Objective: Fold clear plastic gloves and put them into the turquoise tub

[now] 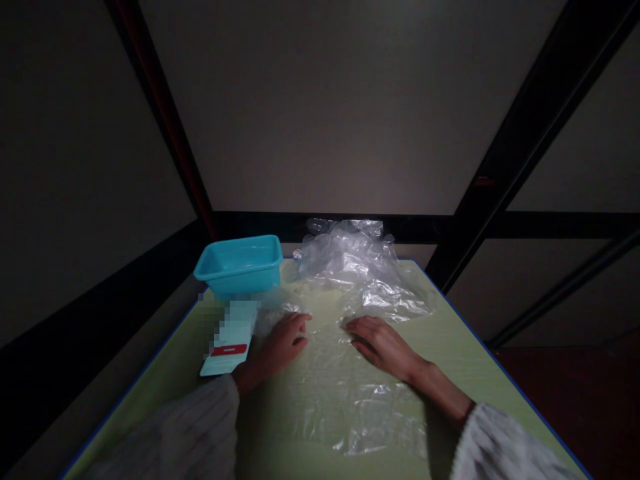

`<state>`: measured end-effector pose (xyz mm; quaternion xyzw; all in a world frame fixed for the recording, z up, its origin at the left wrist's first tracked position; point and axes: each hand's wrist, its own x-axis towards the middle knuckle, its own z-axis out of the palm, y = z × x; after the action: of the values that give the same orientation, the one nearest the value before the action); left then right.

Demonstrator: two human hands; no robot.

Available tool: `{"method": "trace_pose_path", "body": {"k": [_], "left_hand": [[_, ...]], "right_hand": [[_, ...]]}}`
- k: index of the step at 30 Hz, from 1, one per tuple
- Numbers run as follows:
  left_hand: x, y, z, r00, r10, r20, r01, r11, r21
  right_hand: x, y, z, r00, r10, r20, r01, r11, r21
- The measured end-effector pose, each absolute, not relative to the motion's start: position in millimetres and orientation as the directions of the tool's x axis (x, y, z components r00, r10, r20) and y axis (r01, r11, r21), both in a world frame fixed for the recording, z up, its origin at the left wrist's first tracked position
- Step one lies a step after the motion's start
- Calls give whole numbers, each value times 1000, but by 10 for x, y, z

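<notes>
A clear plastic sheet or bag (345, 393) lies spread flat on the pale green table (465, 353) in front of me. My left hand (280, 343) rests palm down on its left part, fingers loosely together. My right hand (383, 343) lies flat on the plastic a little to the right, fingers stretched toward the left hand. Neither hand grips anything. Both arms wear white knitted sleeves. Behind the hands a crumpled heap of clear plastic bags (355, 263) sits at the table's far edge.
A turquoise plastic tub (240, 263) stands at the far left of the table. A pale card with a red mark (230, 337) lies just left of my left hand. Dark frame bars and plain walls surround the blue-edged table.
</notes>
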<state>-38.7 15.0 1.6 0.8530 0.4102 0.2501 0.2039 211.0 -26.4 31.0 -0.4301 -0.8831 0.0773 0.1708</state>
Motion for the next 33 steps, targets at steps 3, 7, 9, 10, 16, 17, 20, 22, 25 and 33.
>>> {"method": "trace_pose_path", "body": {"k": [3,7,9,10,16,17,20,22,25,33], "left_hand": [[-356,177,-11,526,810,258,593,-567,571],[-325,187,-9,529,804,273,567,-574,590],[-306,175,3,534,796,286,547,-583,600],[-294,165,8,535,793,292,538,-586,606],[-235,95,34,540,793,281,490,-568,661],[-231,84,43,548,789,277,479,-567,670],[-233,49,76,588,764,267,437,-577,690],[-240,25,104,637,723,268,404,-609,683],[-249,-16,156,713,654,254,389,-670,632],[-254,-120,261,797,575,184,453,-771,447]], "right_hand": [[2096,-272,293,-543,800,255,745,599,-293],[2078,-271,291,-526,806,272,746,591,-308],[2071,-272,279,-527,801,283,738,597,-315],[2070,-273,267,-527,798,293,732,601,-321],[2084,-268,157,-457,824,335,718,564,-407],[2088,-266,147,-444,832,332,721,552,-420],[2101,-260,143,-431,844,320,722,535,-438],[2110,-258,150,-432,846,313,717,533,-449],[2125,-258,159,-435,846,309,701,533,-474],[2124,-297,244,-411,856,314,582,512,-632]]}}
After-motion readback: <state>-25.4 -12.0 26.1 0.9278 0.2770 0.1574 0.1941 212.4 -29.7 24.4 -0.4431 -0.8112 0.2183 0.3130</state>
